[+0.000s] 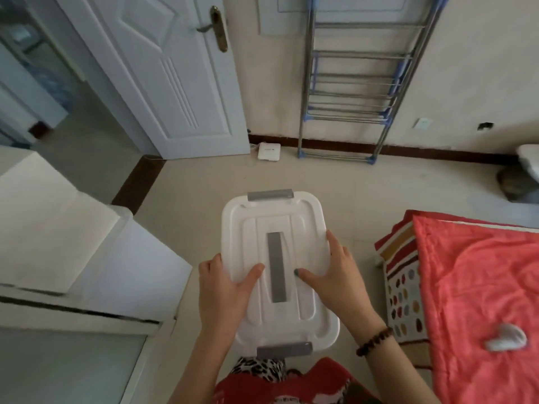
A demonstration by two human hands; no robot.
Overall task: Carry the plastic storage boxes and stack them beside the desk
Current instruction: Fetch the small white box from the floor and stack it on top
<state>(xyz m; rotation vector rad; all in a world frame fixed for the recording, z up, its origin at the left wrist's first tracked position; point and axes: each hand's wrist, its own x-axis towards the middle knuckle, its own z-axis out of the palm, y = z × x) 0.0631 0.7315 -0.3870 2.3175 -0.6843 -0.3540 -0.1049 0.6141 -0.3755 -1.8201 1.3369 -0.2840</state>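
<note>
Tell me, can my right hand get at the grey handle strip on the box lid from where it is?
Probably yes. The right hand already rests on the white lid, thumb just beside the grey handle strip, and nothing lies between them.

1. You are standing in a home, in what looks like a bedroom.
2. To your right lies a bed with a coral-red quilted cover (478, 287), and a striped and spotted sheet (401, 290) hangs over its near edge.
3. Ahead of you a white panelled door with a brass handle plate (163, 74) stands open onto another room at the left.
4. A folded metal clothes-drying rack with blue joints (358, 83) leans against the cream wall (481, 68).
5. A dark brown skirting board (437, 150) runs along that wall above a pale tiled floor (335, 182).
6. A small white flat box with a cable (269, 152) sits on the floor by the door.
</note>
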